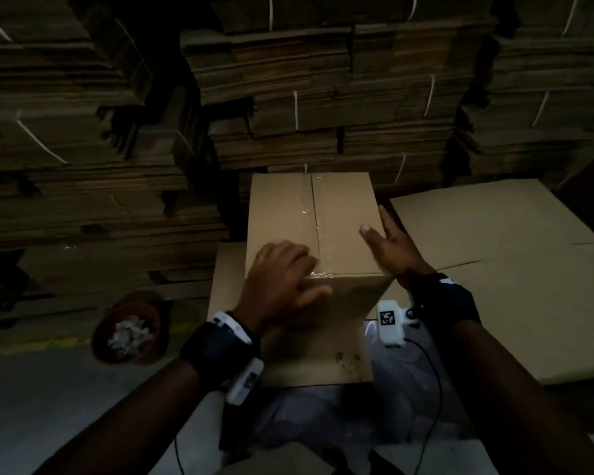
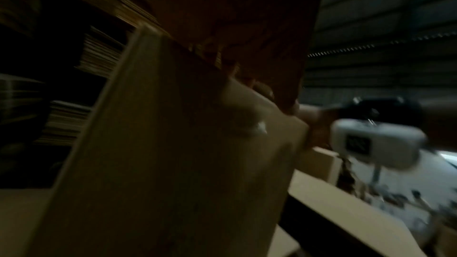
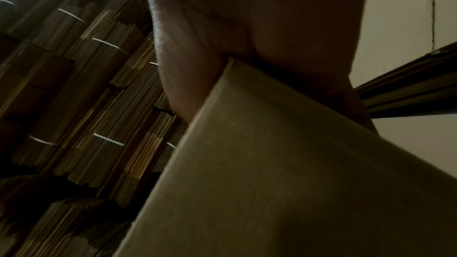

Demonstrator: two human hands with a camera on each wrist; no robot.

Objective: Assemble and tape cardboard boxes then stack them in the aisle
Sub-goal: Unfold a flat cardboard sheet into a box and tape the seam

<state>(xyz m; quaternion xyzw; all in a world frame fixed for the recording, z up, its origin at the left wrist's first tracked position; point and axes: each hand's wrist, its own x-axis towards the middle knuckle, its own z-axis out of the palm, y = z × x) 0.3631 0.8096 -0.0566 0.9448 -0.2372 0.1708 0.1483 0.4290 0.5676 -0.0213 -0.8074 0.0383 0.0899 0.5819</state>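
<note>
Directly ahead, one assembled cardboard box stood upright on a flat cardboard sheet, its top flaps closed along a single centre seam under one strip of clear tape that ran over the near edge. Behind it rose several bundled stacks of flattened cardboard, each tied with white strapping. One more flattened carton lay just right of the box, and one red bucket holding pale scraps sat on the floor to the left.

Two hands were on the box. The left hand lay palm down over the near top edge, left of the seam, fingers spread loosely on the top panel and the thumb reaching down the front face near the tape end; it was blurred, so the exact finger contact could not be told. The right hand sat at the box's right top edge, fingers straight and together along the right side, thumb flat on the top panel. From the right wrist view the palm straddled that corner edge. Each forearm carried one dark wrist strap with a white camera unit.
</note>
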